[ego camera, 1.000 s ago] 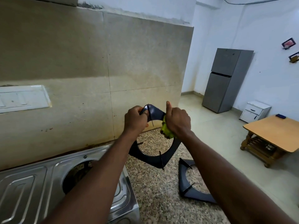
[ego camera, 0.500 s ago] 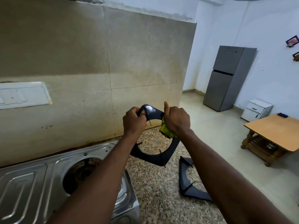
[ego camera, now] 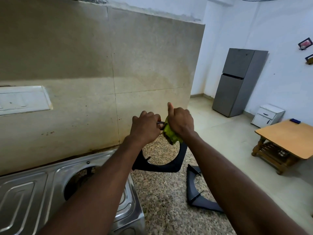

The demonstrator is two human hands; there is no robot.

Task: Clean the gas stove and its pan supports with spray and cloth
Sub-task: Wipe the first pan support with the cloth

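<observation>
As I look down through the head camera, the beige tiled wall (ego camera: 84, 65) fills most of what I see, stained along its foot where it meets the speckled granite counter (ego camera: 166, 200). The steel gas stove (ego camera: 25, 200) sits on that counter at lower left, against the wall. Its round burner opening (ego camera: 79, 180) is bare, with no support over it.

Off to the right, across the room, a grey fridge (ego camera: 237, 82) stands against the white wall. A wooden table (ego camera: 288, 138) is nearer to me, and a white drawer unit (ego camera: 265, 116) sits between them. A white switch plate (ego camera: 23, 99) is fixed to the tiles at far left.

At centre, a black pan support (ego camera: 160, 167) is held upright over the counter, just right of the stove. From here I cannot tell whether its lower edge touches the granite. A second pan support (ego camera: 194, 197) lies flat on the counter to the right, partly hidden by the right forearm.

The left hand (ego camera: 145, 128) has its fingers curled over the held support's top edge, gripping it. The right hand (ego camera: 181, 121) is close beside it with the thumb pointing up. It clutches a bunched green cloth (ego camera: 171, 134) against the upper right of the same support.
</observation>
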